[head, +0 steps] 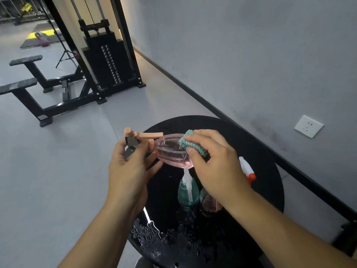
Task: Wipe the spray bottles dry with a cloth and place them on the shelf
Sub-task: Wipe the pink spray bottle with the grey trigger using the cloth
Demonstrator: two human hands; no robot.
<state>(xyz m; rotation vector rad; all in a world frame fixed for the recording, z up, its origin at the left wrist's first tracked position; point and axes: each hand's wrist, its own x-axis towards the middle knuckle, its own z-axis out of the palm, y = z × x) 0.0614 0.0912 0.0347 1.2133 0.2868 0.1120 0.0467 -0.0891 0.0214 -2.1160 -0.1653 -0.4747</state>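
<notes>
Teal cloth (190,143) bunched under the fingertips (190,139) of the right hand (216,163), thumb and fingers curled and clamped on it, pressing it against the clear pink spray bottle (172,151). That bottle lies on its side in the air, base toward three o'clock, peach nozzle head (143,135) toward nine. Over there the left hand (129,167) has its fingers wrapped round the neck and the dark trigger (131,146), gripping firmly, thumb across the front.

Both hands work above a round black table (260,151), wet with water droplets (146,233) beading along its six o'clock edge. Standing on it just below the hands, a teal bottle (188,192) with a white pump, and beside it at three o'clock a second pink bottle (209,202), partly hidden by the right wrist. A white sprayer with an orange tip (248,170) pokes out past the right hand.

Beyond, at eleven o'clock, a black weight-stack machine (108,60) stands on the grey floor; a white wall socket (308,126) sits at two o'clock.
</notes>
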